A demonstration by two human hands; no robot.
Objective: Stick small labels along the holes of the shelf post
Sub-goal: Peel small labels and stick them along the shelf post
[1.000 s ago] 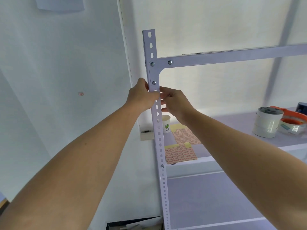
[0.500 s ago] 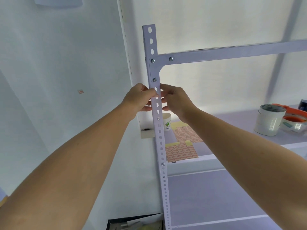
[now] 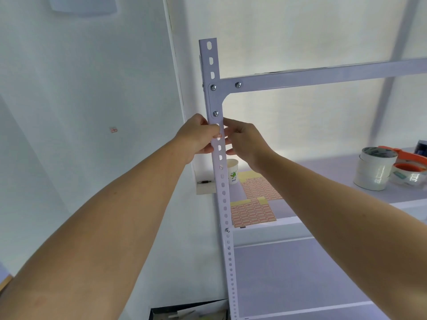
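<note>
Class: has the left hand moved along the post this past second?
Yes, slightly down: the left hand reached above the bracket screw before, now only level.

We see a white perforated shelf post point(image 3: 223, 195) standing upright. A small red-and-white label point(image 3: 218, 135) sits on its face just below the bracket screw.

A plain white wall point(image 3: 80, 112) fills the left side, with a white box point(image 3: 83, 5) mounted high on it. Behind the shelving hangs a pale blind point(image 3: 300, 35), glowing with soft daylight. The corner trim point(image 3: 176, 72) runs upright between them.
</note>
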